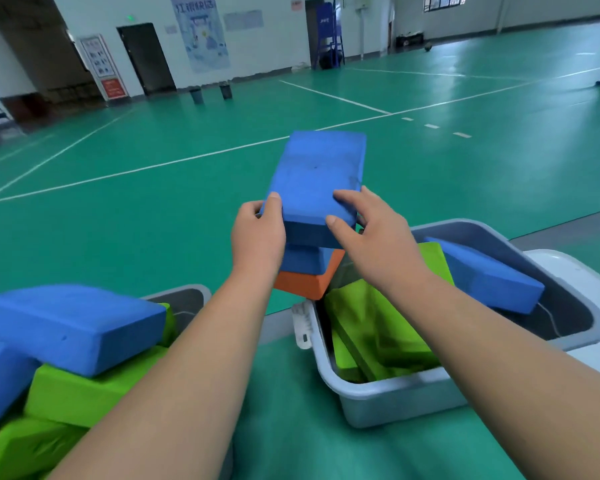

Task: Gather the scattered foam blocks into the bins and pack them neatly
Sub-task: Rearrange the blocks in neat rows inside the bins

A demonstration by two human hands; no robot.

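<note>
Roughly mid-to-late, I'd judge: both bins loaded, no loose blocks visible on the floor (153, 202) apart from the stack in hand. Left hand (257, 233) and right hand (374, 237) both grip the near end of the top blue block (319, 174), one at each corner. It sits on a second blue block (302, 259) and an orange block (309, 282), just beyond the far-left corner of the right bin (395, 396). Can't tell if the stack rests on the floor or is carried. Right bin: green blocks (371, 327) lying untidy, leaning blue block (482, 275) propped on the far rim, open room at its right end. Left bin (187, 292): heaped above the rim, big blue block (70, 323) on a green block (80, 389), no slack. Left to do: seat the stack, then square everything up. Right bin's rim is close under the orange block, snag risk
</note>
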